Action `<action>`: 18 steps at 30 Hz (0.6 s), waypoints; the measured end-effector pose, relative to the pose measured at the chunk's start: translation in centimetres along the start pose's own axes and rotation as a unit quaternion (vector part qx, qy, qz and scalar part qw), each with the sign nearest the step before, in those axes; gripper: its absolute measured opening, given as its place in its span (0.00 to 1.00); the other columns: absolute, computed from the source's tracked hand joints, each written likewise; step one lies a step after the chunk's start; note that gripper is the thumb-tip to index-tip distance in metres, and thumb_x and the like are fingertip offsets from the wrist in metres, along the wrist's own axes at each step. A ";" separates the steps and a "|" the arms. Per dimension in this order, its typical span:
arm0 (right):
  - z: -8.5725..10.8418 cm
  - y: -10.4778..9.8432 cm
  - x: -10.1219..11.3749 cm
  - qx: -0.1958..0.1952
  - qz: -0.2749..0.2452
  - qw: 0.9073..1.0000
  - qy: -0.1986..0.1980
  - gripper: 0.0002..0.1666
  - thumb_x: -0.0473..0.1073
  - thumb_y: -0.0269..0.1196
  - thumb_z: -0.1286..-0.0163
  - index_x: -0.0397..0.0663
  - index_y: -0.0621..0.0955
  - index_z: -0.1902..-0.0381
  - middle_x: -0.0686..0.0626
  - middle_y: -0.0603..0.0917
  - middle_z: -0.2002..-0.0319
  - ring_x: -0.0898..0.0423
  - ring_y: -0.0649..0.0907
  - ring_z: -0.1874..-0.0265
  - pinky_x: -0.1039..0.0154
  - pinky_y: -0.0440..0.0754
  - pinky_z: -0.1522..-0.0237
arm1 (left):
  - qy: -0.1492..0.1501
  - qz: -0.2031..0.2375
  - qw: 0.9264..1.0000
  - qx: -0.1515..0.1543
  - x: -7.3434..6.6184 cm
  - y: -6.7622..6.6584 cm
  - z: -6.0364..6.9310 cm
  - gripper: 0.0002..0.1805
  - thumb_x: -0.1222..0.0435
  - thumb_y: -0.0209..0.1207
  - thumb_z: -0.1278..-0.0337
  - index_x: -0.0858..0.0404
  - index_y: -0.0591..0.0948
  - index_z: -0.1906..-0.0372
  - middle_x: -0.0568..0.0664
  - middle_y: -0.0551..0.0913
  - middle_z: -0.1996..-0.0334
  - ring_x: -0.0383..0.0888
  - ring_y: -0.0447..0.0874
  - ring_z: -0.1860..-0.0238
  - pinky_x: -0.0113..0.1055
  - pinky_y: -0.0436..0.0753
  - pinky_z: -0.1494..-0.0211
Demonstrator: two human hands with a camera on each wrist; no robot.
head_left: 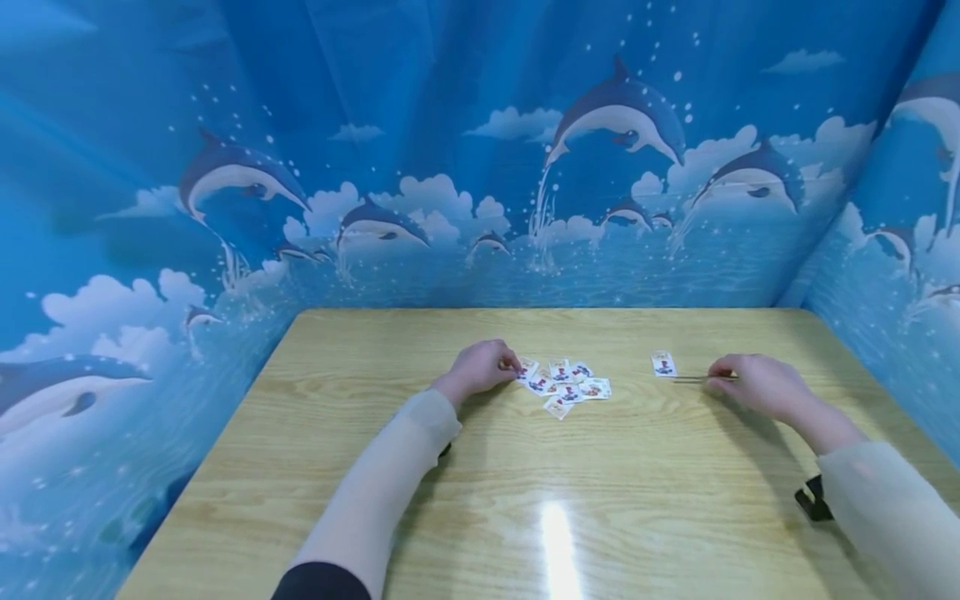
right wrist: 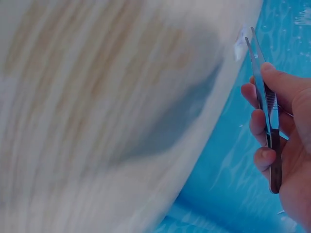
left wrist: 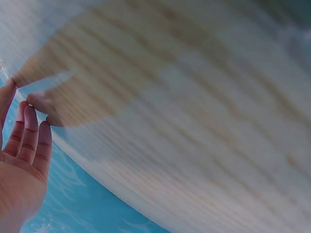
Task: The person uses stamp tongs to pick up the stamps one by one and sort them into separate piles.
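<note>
Right fingers (right wrist: 264, 158) round tweezers (right wrist: 270, 111), tips apart in right wrist view, 1 thin line in head view.

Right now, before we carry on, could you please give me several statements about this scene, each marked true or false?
1. The right grip holds tweezers. True.
2. In the head view, the lone card lies left of the card cluster. False: the lone card lies right of the card cluster.
3. The left grip is at the left end of the card cluster. True.
4. The tweezers' tips are pressed together. False: the right wrist view shows them apart.
5. The table has a plain black top. False: the table has a light wood-grain top.
6. The backdrop shows dolphins. True.
</note>
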State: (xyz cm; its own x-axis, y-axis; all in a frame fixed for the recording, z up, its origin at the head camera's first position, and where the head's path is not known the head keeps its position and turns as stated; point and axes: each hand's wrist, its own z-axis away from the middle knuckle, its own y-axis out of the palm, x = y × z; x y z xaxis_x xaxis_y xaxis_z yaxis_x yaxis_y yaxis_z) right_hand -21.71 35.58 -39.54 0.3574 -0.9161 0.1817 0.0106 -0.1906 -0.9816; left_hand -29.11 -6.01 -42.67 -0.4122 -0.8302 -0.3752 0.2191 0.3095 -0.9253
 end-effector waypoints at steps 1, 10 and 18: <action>0.0 -0.1 0.2 -0.004 -0.002 1.000 -0.003 0.11 0.42 0.65 0.34 0.39 0.85 0.61 0.42 0.86 0.64 0.41 0.84 0.65 0.43 0.79 0.63 | -0.001 0.000 1.000 0.000 0.0 0.0 0.0 0.04 0.61 0.65 0.39 0.50 0.87 0.61 0.41 0.81 0.62 0.40 0.79 0.58 0.37 0.77 0.49; -2.4 -0.6 4.6 -0.024 -0.020 0.999 -0.045 0.10 0.43 0.65 0.34 0.42 0.85 0.60 0.47 0.86 0.64 0.48 0.85 0.66 0.48 0.81 0.65 | -0.010 -0.008 1.000 -0.004 -0.1 0.0 -0.1 0.03 0.58 0.65 0.40 0.51 0.83 0.67 0.40 0.78 0.68 0.39 0.77 0.65 0.34 0.76 0.57; -6.3 0.5 8.3 -0.007 -0.030 0.997 -0.072 0.11 0.43 0.64 0.32 0.41 0.85 0.58 0.46 0.86 0.62 0.49 0.85 0.64 0.48 0.81 0.61 | -0.017 -0.003 1.000 -0.008 -0.3 0.0 0.0 0.04 0.58 0.66 0.42 0.50 0.82 0.69 0.40 0.78 0.69 0.38 0.76 0.66 0.34 0.76 0.57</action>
State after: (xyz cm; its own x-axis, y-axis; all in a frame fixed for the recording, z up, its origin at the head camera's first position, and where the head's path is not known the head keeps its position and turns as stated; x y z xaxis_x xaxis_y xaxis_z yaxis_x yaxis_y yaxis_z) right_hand -24.66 25.63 -38.14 0.4872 -0.8429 0.2286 0.0228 -0.2494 -0.9681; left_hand -28.95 -5.78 -42.60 -0.3835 -0.8470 -0.3680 0.2031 0.3113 -0.9283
